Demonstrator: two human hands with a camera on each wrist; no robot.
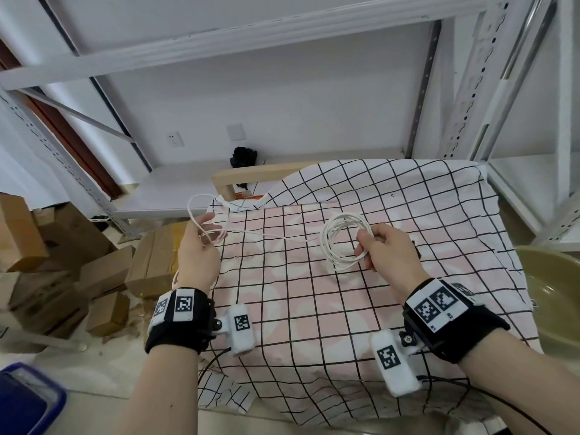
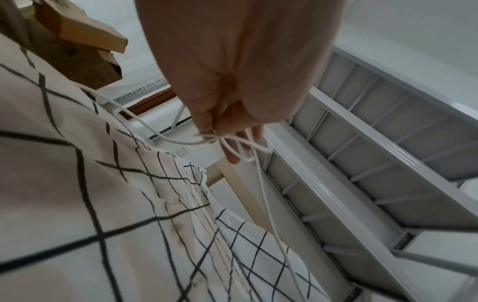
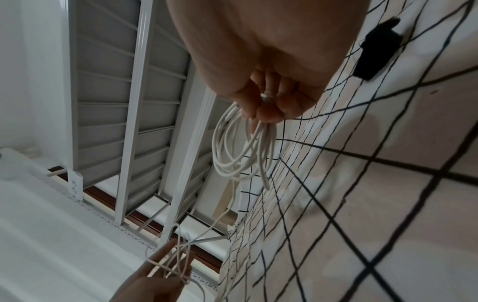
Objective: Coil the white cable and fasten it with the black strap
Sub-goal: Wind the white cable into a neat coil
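Note:
My right hand (image 1: 365, 249) (image 3: 266, 108) grips a coil of several loops of the white cable (image 1: 326, 246) (image 3: 261, 155), held just above the checked cloth (image 1: 314, 309). From the coil one strand (image 1: 270, 235) runs left to my left hand (image 1: 207, 233) (image 2: 227, 143), which pinches loose, tangled loops of the same cable past the table's left edge. From there the cable's tail (image 2: 269, 214) hangs down. The black strap (image 3: 372, 51) lies flat on the cloth beside my right hand, mostly hidden behind it in the head view.
A pale green bowl (image 1: 552, 293) sits at the table's right edge. Cardboard boxes (image 1: 62, 271) are stacked on the floor to the left, with a blue bin (image 1: 25, 400) nearer me. Grey metal shelving (image 1: 470, 89) stands behind and to the right. A wooden table edge (image 1: 251, 175) shows beyond the cloth.

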